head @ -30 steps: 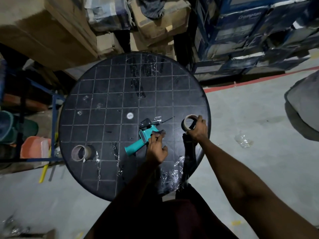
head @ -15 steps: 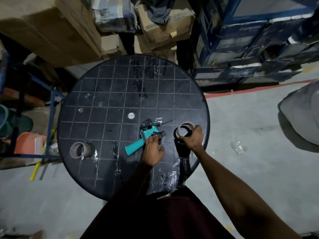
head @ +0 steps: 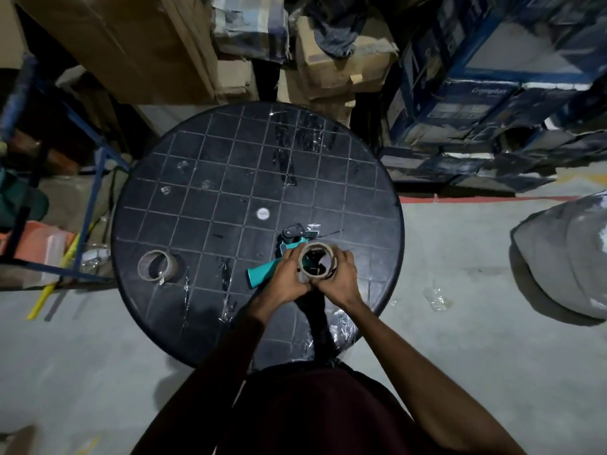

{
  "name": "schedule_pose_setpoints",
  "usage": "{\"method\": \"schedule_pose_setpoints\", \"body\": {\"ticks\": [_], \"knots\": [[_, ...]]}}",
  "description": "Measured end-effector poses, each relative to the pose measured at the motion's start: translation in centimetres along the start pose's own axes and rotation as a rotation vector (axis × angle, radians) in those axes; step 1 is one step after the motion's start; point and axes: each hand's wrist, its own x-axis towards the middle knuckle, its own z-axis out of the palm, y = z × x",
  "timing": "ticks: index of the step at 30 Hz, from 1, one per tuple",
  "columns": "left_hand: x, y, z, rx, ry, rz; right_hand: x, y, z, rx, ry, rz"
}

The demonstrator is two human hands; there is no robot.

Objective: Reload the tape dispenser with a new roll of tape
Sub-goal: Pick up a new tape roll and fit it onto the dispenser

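Note:
A teal hand-held tape dispenser (head: 262,273) lies on the round black table (head: 197,198), its black head pointing away from me. Both hands hold a tape roll (head: 325,257) just above the dispenser, its hole facing up. My left hand (head: 288,278) grips the roll's left side and covers part of the dispenser body. My right hand (head: 342,279) grips the roll's right side. A second tape roll (head: 157,266) lies on the table's left part, well away from both hands.
Scraps of clear tape stick to the table top. Cardboard boxes (head: 138,44) are stacked behind the table and blue cartons (head: 492,93) stand at the right. A blue metal rack (head: 92,178) is at the left. A grey sack (head: 565,254) lies on the floor right.
My right hand has carried the tape roll leftward from the table's right edge to above the dispenser. My left hand has left the dispenser and taken hold of the roll's left side.

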Motion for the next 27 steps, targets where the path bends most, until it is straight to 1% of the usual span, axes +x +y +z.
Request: {"method": "schedule_pose_setpoints", "body": {"ticks": [5, 7, 11, 14, 20, 27], "knots": [[0.0, -0.2, -1.5, 0.075, 0.012, 0.003, 0.4, -0.6, -0.1, 0.134, -0.065, 0.037], [0.0, 0.0, -1.8, 0.108, 0.014, 0.011, 0.9, -0.6, -0.1, 0.171, -0.061, 0.050], [0.4, 0.4, -2.0, 0.130, -0.009, 0.014, 2.4, 0.2, 0.0, 0.284, -0.039, 0.147], [0.9, 1.1, -2.2, 0.105, -0.022, -0.009, 3.6, 0.3, -0.4, 0.377, -0.045, 0.240], [2.3, 1.6, -2.2, 0.098, -0.041, 0.003, 5.2, 1.4, -0.1, 0.443, -0.069, 0.326], [3.6, 1.7, -1.4, 0.159, -0.096, 0.010, 5.9, 2.3, 0.0, 0.561, -0.079, 0.400]]}}
